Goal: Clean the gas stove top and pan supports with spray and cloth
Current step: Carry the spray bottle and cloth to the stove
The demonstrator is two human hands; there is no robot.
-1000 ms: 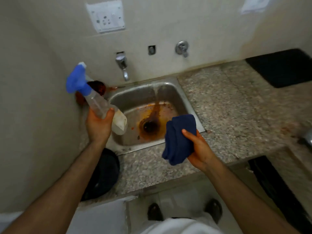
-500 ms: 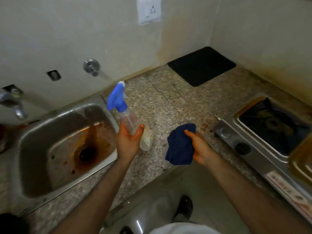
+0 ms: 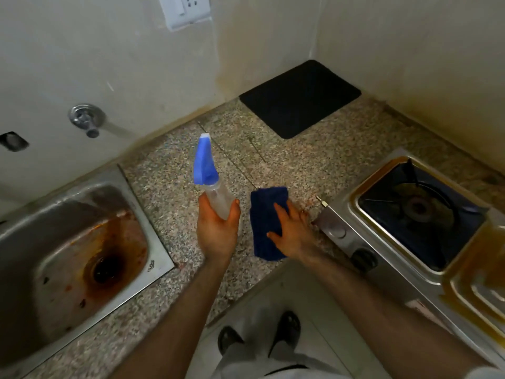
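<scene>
At frame centre, my left hand (image 3: 217, 233) grips the clear blue-nozzled spray bottle (image 3: 211, 184), my right hand (image 3: 293, 232) holds the folded navy cloth (image 3: 266, 225); the greasy steel gas stove (image 3: 404, 214) at right looks uncleaned.

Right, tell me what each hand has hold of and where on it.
The left hand grips the spray bottle around its clear body, below the blue trigger head. The right hand holds the blue cloth along its right edge.
</scene>
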